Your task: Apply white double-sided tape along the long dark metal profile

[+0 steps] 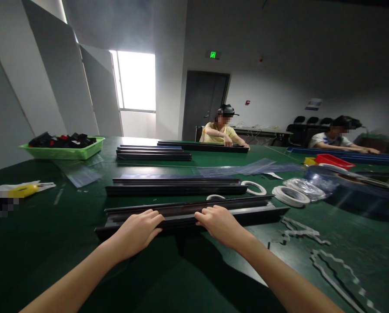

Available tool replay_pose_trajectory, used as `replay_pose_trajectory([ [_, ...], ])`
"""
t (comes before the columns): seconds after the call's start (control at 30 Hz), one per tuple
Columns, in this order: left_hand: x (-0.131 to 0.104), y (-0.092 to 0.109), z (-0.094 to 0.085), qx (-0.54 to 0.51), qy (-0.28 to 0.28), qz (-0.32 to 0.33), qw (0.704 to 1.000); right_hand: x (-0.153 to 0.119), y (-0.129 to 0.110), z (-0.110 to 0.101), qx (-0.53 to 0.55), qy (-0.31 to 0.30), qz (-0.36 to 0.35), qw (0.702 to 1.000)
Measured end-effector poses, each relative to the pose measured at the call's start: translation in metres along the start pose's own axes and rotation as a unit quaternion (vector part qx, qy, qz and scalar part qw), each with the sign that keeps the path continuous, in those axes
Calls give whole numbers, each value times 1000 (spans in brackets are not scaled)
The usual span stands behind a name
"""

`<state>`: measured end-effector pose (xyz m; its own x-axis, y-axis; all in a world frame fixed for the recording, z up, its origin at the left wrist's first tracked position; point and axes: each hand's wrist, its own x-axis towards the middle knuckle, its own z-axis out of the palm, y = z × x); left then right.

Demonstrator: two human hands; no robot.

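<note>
A long black channel-shaped profile (253, 214) lies crosswise in front of me on the green table. My left hand (139, 230) grips its near edge left of the middle, fingers curled over the rim. My right hand (217, 221) holds the same edge a little right of the middle, its fingers bent over into the channel. Just beyond lies a second black profile (177, 190), parallel to the first. A roll of white tape (253, 188) touches on its right end, and another tape roll (215, 198) is partly hidden behind the held profile.
Stacked tape rolls (290, 196) and a large dark roll (360, 191) stand at the right. Peeled white strips (340, 274) lie near right. A green basket (64, 150) of black parts sits far left. Two people work across the table, one at a black profile (210, 148).
</note>
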<state>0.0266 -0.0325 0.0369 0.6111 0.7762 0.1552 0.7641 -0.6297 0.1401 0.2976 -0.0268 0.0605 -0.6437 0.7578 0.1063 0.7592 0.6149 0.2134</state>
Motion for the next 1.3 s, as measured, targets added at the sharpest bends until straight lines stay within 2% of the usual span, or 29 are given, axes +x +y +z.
replay_pose_trajectory([
  [0.37,-1,-4,-3,-26,6,-11,1000,-9,-13,-16,15,-39,-14,999],
  [0.53,0,-8,-2,-24,17,-18,999,-9,-15,-20,18,-20,-21,999],
  [0.67,0,-8,-1,-22,24,-14,999,-7,-11,-20,16,-7,-21,1000],
  [0.97,-1,0,0,-16,4,-5,1000,-6,1,-11,26,-2,-21,999],
  [1.3,-1,1,-1,-19,-12,2,1000,-10,0,-16,30,-47,-7,998],
])
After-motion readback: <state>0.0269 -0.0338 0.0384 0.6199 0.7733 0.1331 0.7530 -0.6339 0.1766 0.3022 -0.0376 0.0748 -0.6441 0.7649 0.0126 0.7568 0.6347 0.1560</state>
